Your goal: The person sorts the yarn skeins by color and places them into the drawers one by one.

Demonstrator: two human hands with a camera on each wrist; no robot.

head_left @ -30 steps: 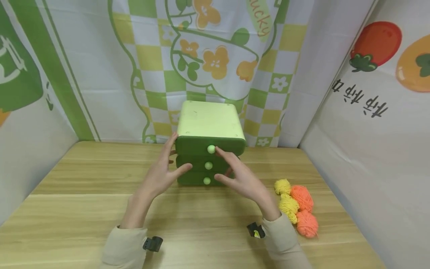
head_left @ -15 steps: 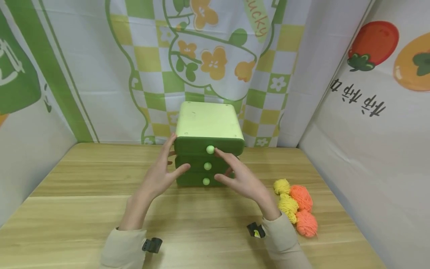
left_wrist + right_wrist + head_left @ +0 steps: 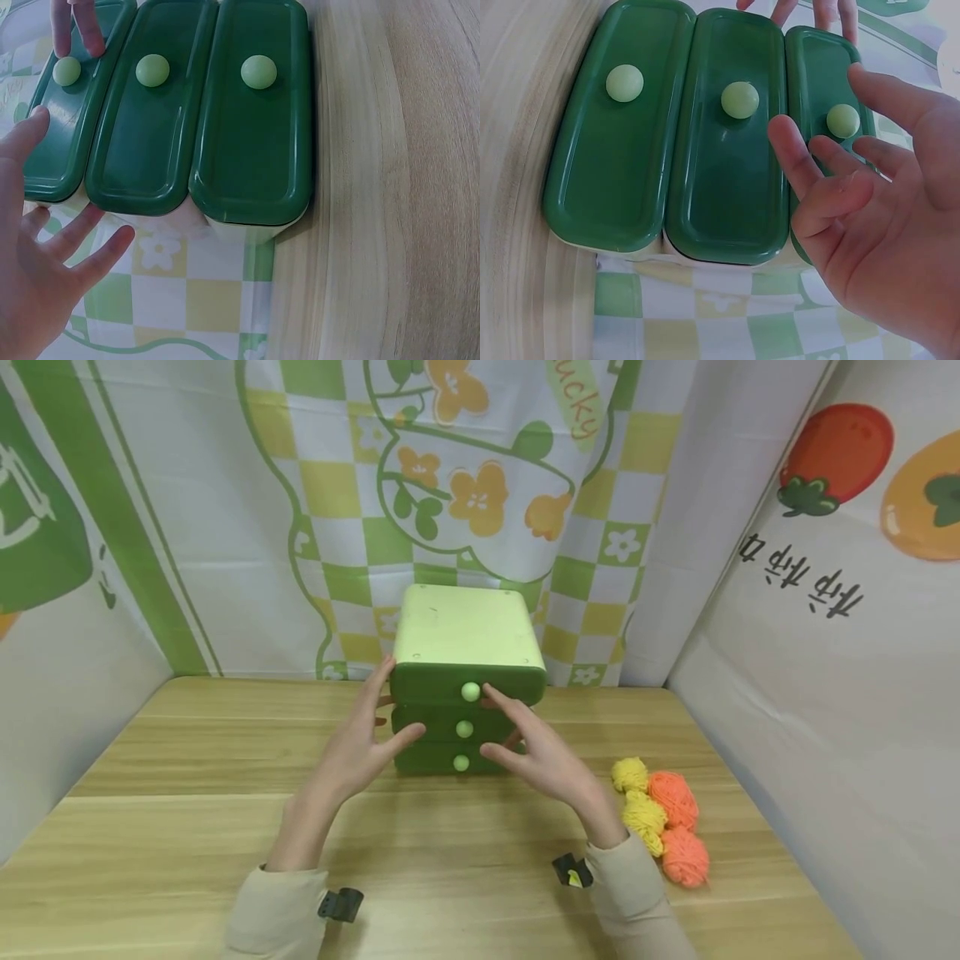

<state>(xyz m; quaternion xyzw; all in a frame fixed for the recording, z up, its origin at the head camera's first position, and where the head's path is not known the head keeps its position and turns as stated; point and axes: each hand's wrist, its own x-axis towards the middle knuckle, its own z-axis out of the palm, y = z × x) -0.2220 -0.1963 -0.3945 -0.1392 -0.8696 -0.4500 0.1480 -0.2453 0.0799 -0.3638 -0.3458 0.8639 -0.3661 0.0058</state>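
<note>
A small cabinet [image 3: 468, 627] with a pale green top and three dark green drawers stands on the table, all drawer fronts closed. My left hand [image 3: 356, 747] is at its left side, fingers spread along the edge of the top drawer. My right hand [image 3: 543, 756] is in front of the right half, its index fingertip beside the top knob [image 3: 470, 692], not gripping it. In the left wrist view the left hand [image 3: 37, 262] has spread fingers near the drawer ends. The right wrist view shows the right hand [image 3: 892, 210] with fingers loosely bent before the drawers.
To the right of the cabinet lie yellow yarn balls [image 3: 643, 818] and orange yarn balls [image 3: 686, 857], grouped together on the wooden table [image 3: 187, 843]. A patterned curtain [image 3: 337, 493] hangs behind the cabinet, and a printed sheet [image 3: 810, 693] borders the right side.
The head view has shifted slightly. My right index fingertip has moved a little to the right, away from the top knob; the left hand and drawers look the same.
</note>
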